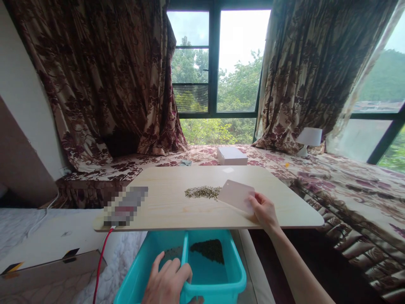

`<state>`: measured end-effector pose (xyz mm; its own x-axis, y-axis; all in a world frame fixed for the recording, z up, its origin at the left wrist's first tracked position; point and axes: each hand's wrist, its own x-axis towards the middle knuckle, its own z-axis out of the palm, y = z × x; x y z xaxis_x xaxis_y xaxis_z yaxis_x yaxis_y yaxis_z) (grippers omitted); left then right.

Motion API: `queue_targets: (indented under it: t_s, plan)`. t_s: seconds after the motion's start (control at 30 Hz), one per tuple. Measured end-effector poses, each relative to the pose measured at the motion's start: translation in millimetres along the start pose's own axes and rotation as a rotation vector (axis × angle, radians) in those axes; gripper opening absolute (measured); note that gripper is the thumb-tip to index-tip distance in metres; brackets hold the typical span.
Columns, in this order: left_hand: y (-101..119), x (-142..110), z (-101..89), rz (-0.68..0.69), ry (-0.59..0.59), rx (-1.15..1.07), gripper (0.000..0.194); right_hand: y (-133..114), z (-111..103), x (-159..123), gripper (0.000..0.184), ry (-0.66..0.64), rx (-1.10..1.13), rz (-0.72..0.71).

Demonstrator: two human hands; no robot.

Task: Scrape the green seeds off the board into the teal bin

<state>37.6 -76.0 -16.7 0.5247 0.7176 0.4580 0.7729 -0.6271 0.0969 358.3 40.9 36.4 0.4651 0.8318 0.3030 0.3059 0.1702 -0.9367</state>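
Observation:
My right hand (264, 211) pinches a thin whitish plastic card (236, 195) by its right side, slanted over the wooden tabletop (171, 215). The card's left edge is beside a loose strip of small greenish beans or seeds (202, 192); whether it touches them is unclear. Below the table's front edge stands a turquoise two-part bin (215, 287). My left hand (169, 278) grips its divider near the front, with the index finger stretched over the left compartment. Dark small grains (210, 251) lie in the right compartment, and a thinner greyish patch (173, 253) shows in the left.
A pixelated flat device (126, 207) with a red cable (100, 266) lies at the table's left end. Behind the table are a white box (232, 155) and a small lamp (310, 137) on a flowered cover. A cardboard box (47, 249) is at lower left.

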Motion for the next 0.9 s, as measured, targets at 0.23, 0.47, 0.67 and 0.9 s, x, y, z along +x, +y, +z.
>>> queue_targets:
  t_s: [0.23,0.47,0.67,0.9]
  plan:
    - [8,-1,10.8,-0.091,0.076,0.074,0.036,8,2,5,0.032,0.018,0.026,-0.001]
    - [-2,-1,0.7,-0.005,-0.027,-0.030,0.031,2,3,1,0.035,-0.046,0.003,0.020]
    - [-2,-1,1.2,-0.003,-0.037,-0.004,0.032,-2,-1,-1,0.035,-0.019,0.029,0.034]
    - [-2,-1,3.8,0.022,-0.012,0.017,0.035,0,0,-1,0.036,-0.037,0.009,0.033]
